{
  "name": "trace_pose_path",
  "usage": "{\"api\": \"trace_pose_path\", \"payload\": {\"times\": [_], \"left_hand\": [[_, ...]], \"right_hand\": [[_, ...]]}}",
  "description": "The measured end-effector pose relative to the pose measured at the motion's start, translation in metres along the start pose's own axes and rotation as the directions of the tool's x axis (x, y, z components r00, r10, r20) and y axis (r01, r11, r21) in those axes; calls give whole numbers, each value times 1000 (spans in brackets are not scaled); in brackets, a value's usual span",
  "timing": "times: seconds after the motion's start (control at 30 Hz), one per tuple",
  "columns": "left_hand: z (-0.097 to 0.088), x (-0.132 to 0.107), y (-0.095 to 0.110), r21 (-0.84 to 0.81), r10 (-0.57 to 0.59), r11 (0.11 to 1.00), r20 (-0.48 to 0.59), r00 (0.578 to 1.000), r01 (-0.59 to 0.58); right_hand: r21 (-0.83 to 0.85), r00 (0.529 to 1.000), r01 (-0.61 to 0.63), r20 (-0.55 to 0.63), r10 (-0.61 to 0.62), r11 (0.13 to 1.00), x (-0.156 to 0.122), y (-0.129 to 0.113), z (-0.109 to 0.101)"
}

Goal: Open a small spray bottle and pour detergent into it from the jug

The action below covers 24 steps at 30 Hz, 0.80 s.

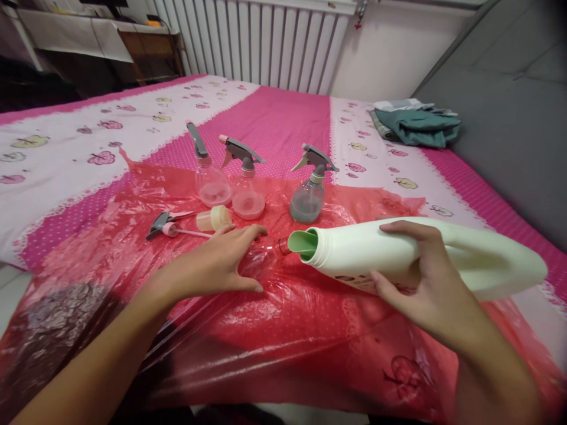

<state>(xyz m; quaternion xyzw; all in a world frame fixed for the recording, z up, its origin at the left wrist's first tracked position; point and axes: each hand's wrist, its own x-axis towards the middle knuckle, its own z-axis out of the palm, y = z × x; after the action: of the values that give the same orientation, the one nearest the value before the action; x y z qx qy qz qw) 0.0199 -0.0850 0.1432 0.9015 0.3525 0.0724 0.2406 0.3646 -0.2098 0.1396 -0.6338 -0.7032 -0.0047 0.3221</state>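
Note:
My left hand (217, 260) is closed around the body of a clear spray bottle (261, 260), thumb on the near side and fingers on the far side. The bottle leans over, its open neck pointing right. In my right hand (429, 283) is a large pale green detergent jug (363, 251), tipped onto its side. Its green pouring spout (303, 242) is right at the bottle's neck; whether liquid is flowing cannot be made out. To the left lies a detached grey and pink spray head (166, 227) with its tube, beside a cream-coloured cap (215, 218).
Behind my hands stand two pinkish spray bottles (212, 183) (248, 203) and a greyish spray bottle (307, 200), all with triggers. Red plastic sheeting (310, 342) covers the near part of the bed (292, 118). Folded cloths (416, 124) lie at the back right.

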Motion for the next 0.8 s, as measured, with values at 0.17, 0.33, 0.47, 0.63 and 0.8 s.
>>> {"api": "trace_pose_path", "payload": {"times": [0.17,0.33,0.47,0.63,0.8], "left_hand": [[0,1,1,21,-21,1000,26,999,21],[1,1,-1,29,-14,999,14,1000,14],[2,0,-3,37,-1,999,-8,1000,1],[1,0,-2,34,-15,999,11,1000,14],[1,1,0,35,-29,999,28,999,28]], "right_hand": [[-20,998,6,62,-5,1000,-2,8,-4],[-20,998,6,56,-5,1000,-3,9,-5],[-6,1000,-8,12,9,1000,-2,2,-2],[9,996,-86,-24,86,996,-3,-1,6],[-92,996,-51,-79,44,994,-3,-5,10]]}}
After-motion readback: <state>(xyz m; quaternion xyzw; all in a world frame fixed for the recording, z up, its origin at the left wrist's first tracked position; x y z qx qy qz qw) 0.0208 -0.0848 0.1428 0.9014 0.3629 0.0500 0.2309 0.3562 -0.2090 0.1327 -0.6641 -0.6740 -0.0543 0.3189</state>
